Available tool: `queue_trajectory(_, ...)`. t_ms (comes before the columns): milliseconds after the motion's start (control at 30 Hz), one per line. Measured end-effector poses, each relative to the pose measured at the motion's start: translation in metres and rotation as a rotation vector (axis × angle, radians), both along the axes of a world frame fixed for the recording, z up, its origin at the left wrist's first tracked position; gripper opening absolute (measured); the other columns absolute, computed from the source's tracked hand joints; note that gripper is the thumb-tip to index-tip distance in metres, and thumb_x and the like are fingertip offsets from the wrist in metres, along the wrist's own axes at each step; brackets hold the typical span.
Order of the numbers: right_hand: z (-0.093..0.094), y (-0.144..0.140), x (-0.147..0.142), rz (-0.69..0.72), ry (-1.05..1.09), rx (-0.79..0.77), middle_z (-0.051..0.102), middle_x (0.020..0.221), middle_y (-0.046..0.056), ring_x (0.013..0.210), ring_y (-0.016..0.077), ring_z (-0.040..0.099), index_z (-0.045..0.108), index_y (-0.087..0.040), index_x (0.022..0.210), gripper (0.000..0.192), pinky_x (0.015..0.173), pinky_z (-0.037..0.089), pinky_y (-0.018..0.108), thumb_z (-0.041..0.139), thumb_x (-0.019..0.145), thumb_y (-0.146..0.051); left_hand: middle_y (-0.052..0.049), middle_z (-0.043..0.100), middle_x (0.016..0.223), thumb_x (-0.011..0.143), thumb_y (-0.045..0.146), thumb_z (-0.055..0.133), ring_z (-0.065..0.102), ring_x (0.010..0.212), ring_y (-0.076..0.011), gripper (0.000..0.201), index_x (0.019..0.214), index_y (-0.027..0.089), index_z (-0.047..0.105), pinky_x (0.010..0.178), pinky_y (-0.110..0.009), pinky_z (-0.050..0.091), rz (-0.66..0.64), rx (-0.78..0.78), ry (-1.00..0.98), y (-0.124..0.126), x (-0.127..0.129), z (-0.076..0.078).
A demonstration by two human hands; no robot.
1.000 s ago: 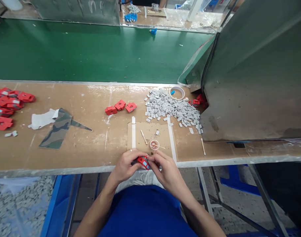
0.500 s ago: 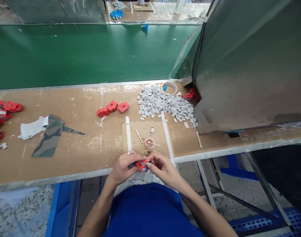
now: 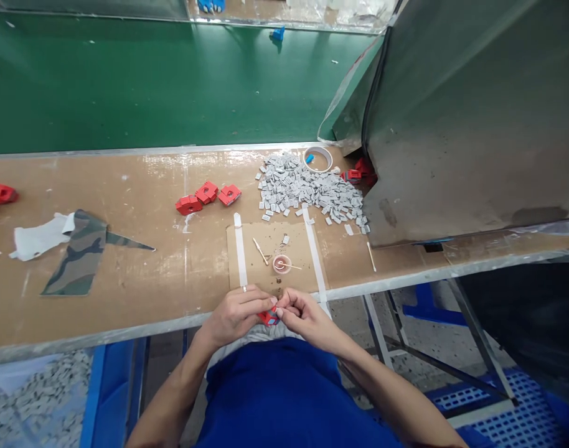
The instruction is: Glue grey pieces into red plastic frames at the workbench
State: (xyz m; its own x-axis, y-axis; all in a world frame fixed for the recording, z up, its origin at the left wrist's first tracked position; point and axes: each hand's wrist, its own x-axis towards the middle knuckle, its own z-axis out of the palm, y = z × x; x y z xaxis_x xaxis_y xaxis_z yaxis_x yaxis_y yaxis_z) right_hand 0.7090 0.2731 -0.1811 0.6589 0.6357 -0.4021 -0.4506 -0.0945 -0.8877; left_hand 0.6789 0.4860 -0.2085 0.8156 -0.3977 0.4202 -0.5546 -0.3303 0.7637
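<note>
Close to my body, at the bench's front edge, my left hand (image 3: 239,313) is closed around a small red plastic toy part (image 3: 268,317) with grey-blue patches. My right hand (image 3: 304,315) pinches at the part's right side; whether a small piece is between its fingertips is hidden. Just beyond the hands, a small round cup (image 3: 281,264) with a stick in it stands on a taped cardboard sheet (image 3: 251,231). A cotton swab (image 3: 261,251) and a single grey tile (image 3: 286,239) lie near the cup.
A heap of small grey tiles (image 3: 307,190) spreads behind the cardboard, with a tape roll (image 3: 318,160) at its back. Several red parts (image 3: 206,192) lie left of it. Camouflage cloth (image 3: 79,255) is further left. A large metal panel (image 3: 471,137) blocks the right. Beyond runs a green belt (image 3: 163,87).
The view has shifted slightly, so the bench appears a little higher and further left. Both hands stay together on the red part, which is now more covered by the left fingers.
</note>
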Motion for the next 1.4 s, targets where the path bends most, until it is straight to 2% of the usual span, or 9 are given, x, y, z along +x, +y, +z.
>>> queue_trajectory(67, 0.004, -0.002, 0.000, -0.044, -0.085, -0.017, 0.034, 0.061, -0.010, 0.054, 0.0087, 0.029, 0.057, -0.020, 0.087, 0.047, 0.051, 0.027, 0.020, 0.068, 0.093, -0.065, -0.013, 0.082, 0.105, 0.099, 0.013, 0.061, 0.078, 0.094, -0.0216, 0.025, 0.121, 0.020, 0.071, 0.084, -0.033, 0.063, 0.077, -0.020, -0.035, -0.004, -0.004, 0.003)
queue_trajectory(167, 0.009, -0.002, -0.005, -0.152, -0.171, 0.002, 0.055, 0.077, -0.003, 0.069, 0.0124, 0.053, 0.062, -0.020, 0.106, 0.043, 0.066, 0.046, 0.023, 0.070, 0.094, -0.060, -0.015, 0.079, 0.114, 0.095, 0.010, 0.065, 0.077, 0.104, -0.0219, 0.028, 0.121, 0.022, 0.066, 0.088, -0.032, 0.064, 0.215, -0.042, -0.081, -0.009, -0.012, 0.008)
queue_trajectory(300, 0.010, 0.004, -0.012, -0.128, -0.186, 0.110, 0.070, 0.108, 0.007, 0.099, 0.0189, 0.070, 0.062, -0.022, 0.119, 0.040, 0.091, 0.057, 0.032, 0.071, 0.096, -0.054, -0.014, 0.076, 0.120, 0.094, 0.008, 0.066, 0.076, 0.111, -0.0210, 0.033, 0.123, 0.023, 0.062, 0.090, -0.032, 0.065, 0.306, -0.092, -0.090, -0.014, -0.018, 0.018)
queue_trajectory(467, 0.012, 0.007, -0.009, -0.188, -0.324, 0.062, 0.071, 0.118, 0.010, 0.106, 0.0208, 0.073, 0.062, -0.023, 0.123, 0.034, 0.095, 0.060, 0.034, 0.069, 0.099, -0.045, -0.018, 0.072, 0.133, 0.095, 0.022, 0.072, 0.070, 0.126, -0.0281, 0.032, 0.126, 0.022, 0.064, 0.102, -0.043, 0.061, 0.247, -0.148, 0.152, -0.014, -0.017, 0.034)
queue_trajectory(600, 0.016, 0.006, -0.003, -0.197, -0.489, 0.026, 0.069, 0.126, 0.011, 0.112, 0.0217, 0.072, 0.062, -0.023, 0.121, 0.025, 0.095, 0.061, 0.034, 0.070, 0.098, -0.030, -0.015, 0.074, 0.129, 0.098, 0.022, 0.067, 0.071, 0.123, -0.0265, 0.015, 0.113, 0.021, 0.071, 0.103, -0.041, 0.059, 0.320, -0.292, 0.290, -0.017, -0.016, 0.041)
queue_trajectory(833, 0.020, 0.006, -0.001, -0.165, -0.629, -0.032, 0.072, 0.114, 0.010, 0.103, 0.0221, 0.072, 0.062, -0.022, 0.119, 0.022, 0.089, 0.060, 0.034, 0.069, 0.098, -0.026, -0.013, 0.078, 0.118, 0.097, 0.025, 0.070, 0.074, 0.114, -0.0255, 0.008, 0.098, 0.019, 0.075, 0.099, -0.040, 0.060, 0.424, -0.385, 0.393, -0.022, -0.019, 0.039)
queue_trajectory(1100, 0.024, 0.006, 0.001, -0.103, -0.868, 0.009, 0.069, 0.108, 0.008, 0.104, 0.0221, 0.069, 0.057, -0.024, 0.115, 0.020, 0.090, 0.057, 0.034, 0.065, 0.098, -0.016, -0.011, 0.079, 0.113, 0.096, 0.029, 0.072, 0.077, 0.112, -0.0261, 0.010, 0.095, 0.020, 0.077, 0.098, -0.038, 0.061, 0.386, -0.472, 0.413, -0.019, -0.023, 0.041)
queue_trajectory(1267, 0.021, 0.008, -0.001, -0.160, -0.577, 0.074, 0.070, 0.111, 0.009, 0.104, 0.0221, 0.071, 0.060, -0.023, 0.112, 0.022, 0.091, 0.058, 0.036, 0.072, 0.097, -0.033, -0.013, 0.077, 0.120, 0.097, 0.029, 0.071, 0.073, 0.120, -0.0280, 0.013, 0.106, 0.020, 0.076, 0.103, -0.040, 0.061, 0.327, -0.401, 0.514, -0.009, -0.026, 0.054)
queue_trajectory(1400, 0.013, 0.014, -0.007, -0.232, -0.190, 0.224, 0.073, 0.111, 0.009, 0.107, 0.0227, 0.074, 0.057, -0.025, 0.114, 0.040, 0.099, 0.059, 0.039, 0.076, 0.093, -0.054, -0.015, 0.072, 0.138, 0.095, 0.032, 0.075, 0.071, 0.125, -0.0273, 0.045, 0.138, 0.023, 0.064, 0.107, -0.039, 0.059, 0.343, -0.341, 0.465, -0.014, -0.029, 0.048)
